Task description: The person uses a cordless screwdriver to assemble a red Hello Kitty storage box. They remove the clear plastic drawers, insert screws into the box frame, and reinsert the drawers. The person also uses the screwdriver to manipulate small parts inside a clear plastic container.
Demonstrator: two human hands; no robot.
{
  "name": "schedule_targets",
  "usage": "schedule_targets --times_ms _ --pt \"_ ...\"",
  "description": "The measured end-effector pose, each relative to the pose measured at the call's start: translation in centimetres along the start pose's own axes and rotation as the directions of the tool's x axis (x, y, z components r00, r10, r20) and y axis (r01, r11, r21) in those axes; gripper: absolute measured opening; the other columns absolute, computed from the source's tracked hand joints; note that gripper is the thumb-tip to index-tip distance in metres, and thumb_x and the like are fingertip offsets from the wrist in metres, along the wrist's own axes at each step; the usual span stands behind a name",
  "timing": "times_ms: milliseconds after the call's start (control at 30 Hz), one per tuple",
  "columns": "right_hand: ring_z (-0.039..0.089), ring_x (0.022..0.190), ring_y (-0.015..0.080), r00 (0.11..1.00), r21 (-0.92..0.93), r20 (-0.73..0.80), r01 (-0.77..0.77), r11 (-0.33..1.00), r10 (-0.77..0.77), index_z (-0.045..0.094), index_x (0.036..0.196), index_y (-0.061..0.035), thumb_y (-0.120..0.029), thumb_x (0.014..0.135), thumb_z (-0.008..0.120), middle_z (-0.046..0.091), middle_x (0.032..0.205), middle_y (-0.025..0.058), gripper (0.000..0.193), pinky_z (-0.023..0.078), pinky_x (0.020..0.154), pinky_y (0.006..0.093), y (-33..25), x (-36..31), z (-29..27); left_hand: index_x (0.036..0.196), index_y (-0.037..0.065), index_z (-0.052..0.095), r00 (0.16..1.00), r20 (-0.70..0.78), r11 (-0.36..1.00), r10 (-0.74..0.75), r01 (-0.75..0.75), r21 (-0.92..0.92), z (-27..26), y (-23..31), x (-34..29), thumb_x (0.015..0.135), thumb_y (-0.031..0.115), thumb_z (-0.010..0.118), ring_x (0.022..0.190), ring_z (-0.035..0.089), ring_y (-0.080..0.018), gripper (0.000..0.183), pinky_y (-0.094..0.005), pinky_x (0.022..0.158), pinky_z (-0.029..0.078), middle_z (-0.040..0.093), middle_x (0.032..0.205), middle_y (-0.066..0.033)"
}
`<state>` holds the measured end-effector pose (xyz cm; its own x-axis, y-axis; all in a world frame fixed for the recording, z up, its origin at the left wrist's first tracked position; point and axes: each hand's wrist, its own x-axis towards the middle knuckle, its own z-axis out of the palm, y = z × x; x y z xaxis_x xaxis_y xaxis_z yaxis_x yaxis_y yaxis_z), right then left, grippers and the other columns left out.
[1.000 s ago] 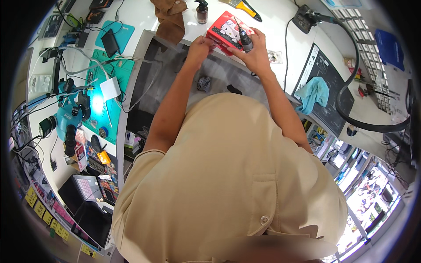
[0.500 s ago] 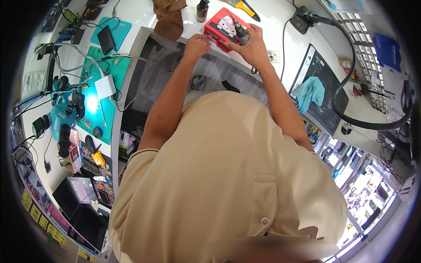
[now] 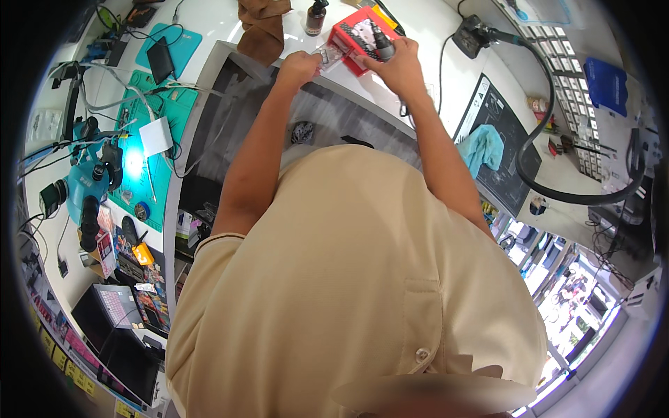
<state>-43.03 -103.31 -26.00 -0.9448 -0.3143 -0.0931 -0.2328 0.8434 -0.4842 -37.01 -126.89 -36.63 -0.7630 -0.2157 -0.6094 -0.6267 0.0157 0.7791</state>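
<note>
A red box (image 3: 343, 33) with a white cartoon figure on top lies near the front edge of the white bench. My left hand (image 3: 300, 68) is closed in a pinch on a small clear drawer (image 3: 330, 56) that sticks out of the box's left front side. My right hand (image 3: 403, 68) rests at the box's right side. Its fingers are wrapped round a dark screwdriver-like tool (image 3: 380, 43) whose slim end points away over the box top; its exact kind is unclear. Part of its grip is hidden by the fingers.
Behind the box stand a dark bottle (image 3: 316, 18) and a brown cloth (image 3: 262, 33). To the right are a black mat (image 3: 512, 167), a light blue cloth (image 3: 482, 148) and a thick black hose (image 3: 550, 104). A microscope (image 3: 89, 188) stands on the left bench by a green mat (image 3: 157, 202).
My left hand has moved left and toward me, and the clear drawer now protrudes from the red box. My right hand stays at the box with the tool. The whole view has shifted slightly.
</note>
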Motion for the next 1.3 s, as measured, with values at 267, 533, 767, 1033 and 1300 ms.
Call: schedule_targets --times_ms 267,533,767,1033,1300 --pt "0.066 0.13 0.0372 0.998 -0.017 0.041 0.041 0.999 -0.04 0.064 0.134 0.0085 -0.06 0.076 0.094 0.052 0.153 0.0237 0.095 0.057 0.105 0.0461 0.2 0.4 -0.8 0.114 0.001 0.071 0.998 0.055 0.996 -0.004 0.009 -0.087 -1.6 -1.8 -3.9 0.103 0.028 0.065 0.107 0.073 -0.0179 0.029 -0.0322 0.091 0.058 0.076 0.116 -0.0092" --pt "0.067 0.128 0.0342 0.995 -0.056 0.071 0.07 0.996 -0.066 0.064 0.135 0.0064 -0.058 0.078 0.093 0.056 0.152 0.0187 0.091 0.058 0.104 0.0447 -0.7 0.7 -0.7 0.114 0.0 0.066 0.996 -0.013 0.962 0.092 -0.092 -0.257 -1.3 -4.1 -4.2 0.107 0.023 0.061 0.107 0.073 -0.019 0.025 -0.0337 0.094 0.06 0.075 0.115 -0.0103" --pt "0.07 0.122 0.0329 0.993 -0.08 0.093 0.085 0.993 -0.077 0.064 0.132 0.0046 -0.058 0.079 0.092 0.06 0.145 0.0161 0.087 0.06 0.098 0.0448 -1.4 0.6 -0.6 0.102 0.0 0.062 0.983 -0.171 0.812 0.064 -0.151 -0.564 0.1 -4.9 -3.8 0.102 0.018 0.067 0.093 0.071 -0.0179 0.019 -0.0323 0.088 0.063 0.069 0.1 -0.0101" --pt "0.073 0.117 0.0327 0.991 -0.142 0.121 0.076 0.987 -0.059 0.062 0.133 0.0025 -0.06 0.079 0.091 0.062 0.141 0.015 0.088 0.061 0.095 0.0451 -2.1 1.0 -0.8 0.11 0.001 0.057 0.95 -0.277 0.783 0.144 -0.281 -0.556 3.0 -5.6 -5.0 0.105 0.016 0.063 0.101 0.071 -0.0208 0.017 -0.0384 0.096 0.063 0.067 0.106 -0.0106" --pt "0.073 0.117 0.0331 0.991 -0.137 0.118 0.076 0.988 -0.06 0.062 0.135 0.0018 -0.06 0.079 0.091 0.062 0.143 0.0153 0.088 0.06 0.096 0.0452 -2.0 1.5 -0.7 0.115 0.0 0.058 0.984 -0.118 0.721 0.134 -0.178 -0.669 1.2 -6.5 -4.0 0.109 0.027 0.064 0.099 0.069 -0.0219 0.028 -0.0389 0.097 0.062 0.065 0.105 -0.0093"
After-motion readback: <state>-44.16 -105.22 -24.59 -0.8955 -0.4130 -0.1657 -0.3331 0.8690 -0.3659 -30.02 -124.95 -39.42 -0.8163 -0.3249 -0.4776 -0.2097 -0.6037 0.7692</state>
